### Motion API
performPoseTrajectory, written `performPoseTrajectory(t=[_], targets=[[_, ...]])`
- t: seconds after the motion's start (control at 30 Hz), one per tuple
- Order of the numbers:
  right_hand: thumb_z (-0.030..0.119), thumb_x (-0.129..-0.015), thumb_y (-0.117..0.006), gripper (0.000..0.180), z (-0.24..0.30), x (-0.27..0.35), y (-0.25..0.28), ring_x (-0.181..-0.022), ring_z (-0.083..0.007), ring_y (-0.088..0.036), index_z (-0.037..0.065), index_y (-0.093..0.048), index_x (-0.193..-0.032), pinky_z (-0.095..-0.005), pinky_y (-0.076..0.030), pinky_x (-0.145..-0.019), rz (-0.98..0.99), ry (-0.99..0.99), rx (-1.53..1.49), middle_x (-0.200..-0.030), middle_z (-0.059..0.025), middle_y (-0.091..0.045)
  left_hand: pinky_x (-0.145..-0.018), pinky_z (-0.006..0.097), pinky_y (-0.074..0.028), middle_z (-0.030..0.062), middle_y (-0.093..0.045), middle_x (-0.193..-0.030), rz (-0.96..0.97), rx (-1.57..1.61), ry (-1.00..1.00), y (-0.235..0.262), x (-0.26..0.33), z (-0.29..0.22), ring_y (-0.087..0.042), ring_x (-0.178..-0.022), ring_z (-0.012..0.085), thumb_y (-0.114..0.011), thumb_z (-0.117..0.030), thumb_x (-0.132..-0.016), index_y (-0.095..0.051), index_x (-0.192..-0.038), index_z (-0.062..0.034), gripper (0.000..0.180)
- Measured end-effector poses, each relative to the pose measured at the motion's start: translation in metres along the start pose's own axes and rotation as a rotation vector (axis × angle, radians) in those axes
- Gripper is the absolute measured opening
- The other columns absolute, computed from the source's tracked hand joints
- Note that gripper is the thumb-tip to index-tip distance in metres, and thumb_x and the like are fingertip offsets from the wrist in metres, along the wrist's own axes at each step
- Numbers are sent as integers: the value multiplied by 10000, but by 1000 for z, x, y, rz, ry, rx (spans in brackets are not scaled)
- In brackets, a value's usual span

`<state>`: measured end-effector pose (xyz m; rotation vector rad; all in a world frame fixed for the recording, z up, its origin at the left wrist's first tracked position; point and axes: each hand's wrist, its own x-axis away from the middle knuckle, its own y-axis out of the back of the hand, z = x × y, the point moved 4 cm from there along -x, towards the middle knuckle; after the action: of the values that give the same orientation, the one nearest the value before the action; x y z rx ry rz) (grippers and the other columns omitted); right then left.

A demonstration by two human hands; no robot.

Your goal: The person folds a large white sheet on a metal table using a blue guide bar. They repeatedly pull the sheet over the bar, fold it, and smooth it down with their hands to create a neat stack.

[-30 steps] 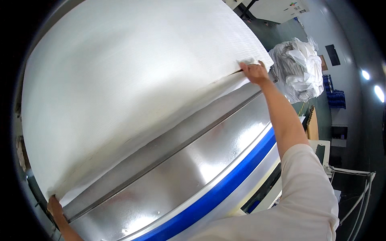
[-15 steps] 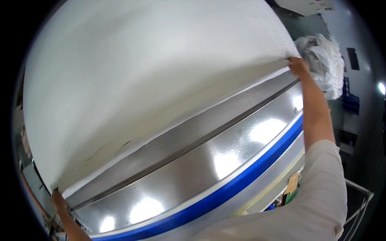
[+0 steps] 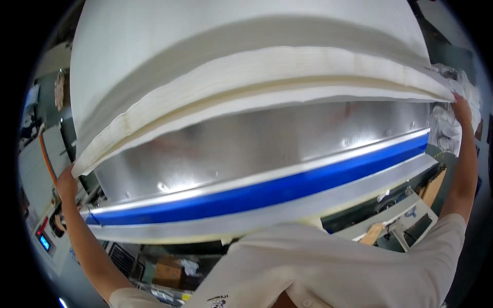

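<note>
A wide white sheet of fabric [image 3: 246,31] covers a large surface in front of me. Its near edge is raised as a long, finely ribbed band [image 3: 287,64], bowed upward in the middle and casting a shadow behind it. At the left end my left hand [image 3: 67,182] is closed on the band's corner. Far to the right, my right hand [image 3: 462,109] grips the opposite corner. Below the fabric runs a shiny metal plate [image 3: 287,138], ending in a blue strip [image 3: 267,180] along a pale table edge [image 3: 241,218].
Crumpled white material [image 3: 446,128] lies beyond my right hand. A machine panel with a small lit display [image 3: 45,242] stands at lower left. Under the table edge are a cardboard box [image 3: 167,272] and a pale metal frame [image 3: 405,220].
Both hands have drawn the fabric's edge back and up, so it now stands as a thick band. My view has levelled out, and the blue strip shows along most of its length.
</note>
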<state>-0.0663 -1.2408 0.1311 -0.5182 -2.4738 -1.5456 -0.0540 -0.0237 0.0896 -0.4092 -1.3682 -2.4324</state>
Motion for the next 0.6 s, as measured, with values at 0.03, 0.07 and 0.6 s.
performPoseTrajectory(t=[0.03, 0.07, 0.6], targets=[[86, -763, -545, 347, 7, 12, -10, -962, -357, -565, 99, -590, -1107, -425, -450, -820, 43, 6, 14, -1021, -167, -615, -813, 442, -457, 155, -620, -1039, 53, -4, -6, -5, 18, -6, -577, -955, 355, -488, -59, -797, -605, -1106, -114, 335], [78, -756, -557, 353, 16, 30, -22, -977, -347, -562, 98, -588, -1107, -416, -449, -829, 85, 11, 30, -1033, -160, -612, -811, 444, -456, 161, -625, -1014, 104, -8, -12, -11, 36, -15, -581, -939, 359, -494, -45, -779, -614, -1092, -111, 341], [177, -777, -528, 196, 100, 198, -119, -874, -300, -600, 109, -662, -904, -431, -480, -775, 602, 212, 323, -887, -107, -636, -791, 405, -481, 83, -649, -1006, 841, -377, -314, -169, 199, -93, -616, -955, 264, -553, -103, -774, -688, -907, -129, 191]])
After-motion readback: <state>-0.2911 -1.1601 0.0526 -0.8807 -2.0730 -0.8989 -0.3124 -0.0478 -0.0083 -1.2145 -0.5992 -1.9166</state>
